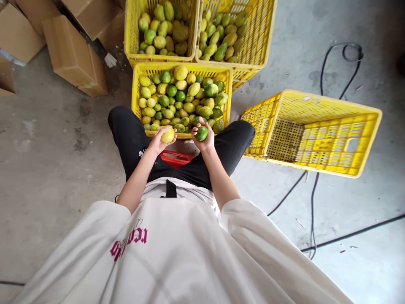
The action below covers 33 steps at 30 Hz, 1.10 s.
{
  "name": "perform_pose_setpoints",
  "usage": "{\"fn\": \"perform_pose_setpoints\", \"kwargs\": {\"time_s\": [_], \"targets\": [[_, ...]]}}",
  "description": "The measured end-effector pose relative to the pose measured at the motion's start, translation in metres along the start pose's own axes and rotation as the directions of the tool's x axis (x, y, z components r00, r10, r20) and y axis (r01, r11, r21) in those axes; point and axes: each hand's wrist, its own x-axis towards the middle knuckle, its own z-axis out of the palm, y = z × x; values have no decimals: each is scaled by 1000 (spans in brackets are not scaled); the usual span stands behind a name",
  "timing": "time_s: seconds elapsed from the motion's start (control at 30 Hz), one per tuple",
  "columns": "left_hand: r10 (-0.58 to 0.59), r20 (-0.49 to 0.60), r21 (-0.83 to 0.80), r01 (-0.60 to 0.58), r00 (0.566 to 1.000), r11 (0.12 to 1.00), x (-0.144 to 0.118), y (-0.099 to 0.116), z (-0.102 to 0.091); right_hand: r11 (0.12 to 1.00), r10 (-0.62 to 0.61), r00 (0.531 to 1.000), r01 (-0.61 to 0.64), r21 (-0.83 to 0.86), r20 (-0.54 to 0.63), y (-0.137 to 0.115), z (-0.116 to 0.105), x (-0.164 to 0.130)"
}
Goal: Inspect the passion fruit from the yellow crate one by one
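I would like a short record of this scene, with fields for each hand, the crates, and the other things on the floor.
left hand: left hand holds a yellow fruit
right hand: right hand holds a green fruit
nearest crate: yellow crate full of green and yellow fruit, in front of the knees
far crates: two crates of fruit behind it
empty crate: tipped crate on its side, to the right
floor: cardboard boxes upper left; black cables right

Soft, even daylight fills the scene with only faint shadows beneath the tipped empty crate (313,133) and the cardboard boxes (74,57), no harsh glare on the grey floor (47,139), focus sharp throughout, while the wide lens bends straight lines strongly towards the edges.
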Motion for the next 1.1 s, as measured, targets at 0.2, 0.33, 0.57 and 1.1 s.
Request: {"fn": "perform_pose_setpoints", "kwargs": {"time_s": [0.2,0.33,0.57,1.1], "targets": [[-16,-44,-142,9,999,990,-3,7,1,985,-120,992,114,130,36,-4,1,-7],[-32,-65,-135,23,997,991,-1,5,1,957,-197,980,190,219,11,-9,-3,-4],[-27,-66,-39,24,997,999,2,-1,2,943,-231,972,235,235,-46,-10,-15,8],[-29,-108,-209,6,994,978,-3,4,2,998,-68,994,70,12,-89,-2,-13,8]]}}
